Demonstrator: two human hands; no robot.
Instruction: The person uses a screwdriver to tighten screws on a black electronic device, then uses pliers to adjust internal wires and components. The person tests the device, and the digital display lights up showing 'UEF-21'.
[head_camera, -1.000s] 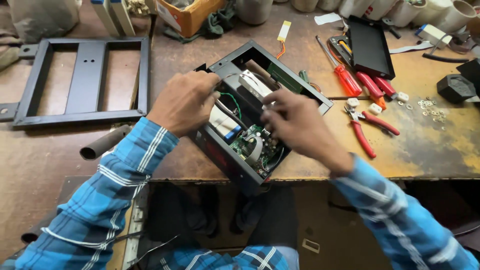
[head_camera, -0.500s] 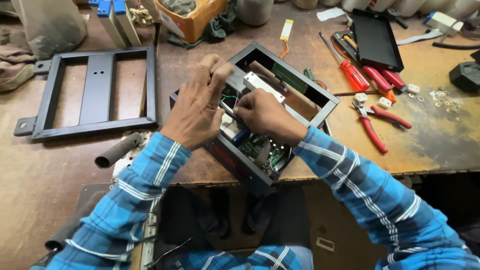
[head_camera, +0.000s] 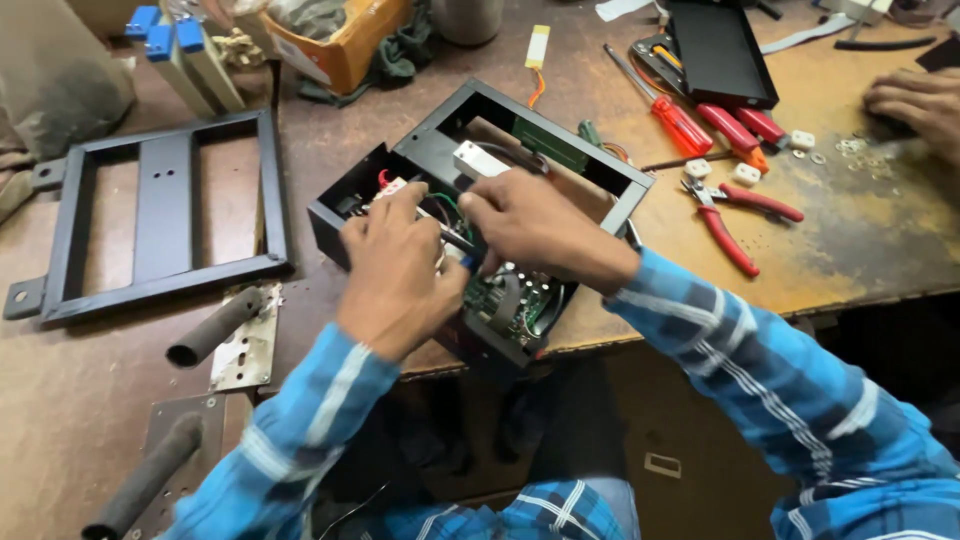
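Black metal, open on top: the case (head_camera: 480, 220) sits at the near edge of the bench (head_camera: 850, 250), tilted toward me, and both my hands are down inside it. My left hand (head_camera: 400, 270) is curled over the middle of the case, fingers bent inward around something thin, a wire or slim tool; I cannot tell which, since the knuckles hide it. My right hand (head_camera: 530, 225) comes in from the other side, fingertips pinched together just beside the left ones, over the wiring. A green circuit board (head_camera: 510, 300) shows below my wrists at the case's near end, and a white block (head_camera: 478, 160) sits toward the far wall.

I judge the step in hand to be work on the wiring inside the case, with the two hands meeting at one spot. The next move calls for fine fingertip control, steadying the case while one lead is handled, and keeping clear of the board.

Red pliers (head_camera: 735, 215) and red screwdrivers (head_camera: 670, 110) lie well apart to the right; another person's hand (head_camera: 915, 105) rests at the far right edge. A black frame (head_camera: 160, 215) lies to the left.
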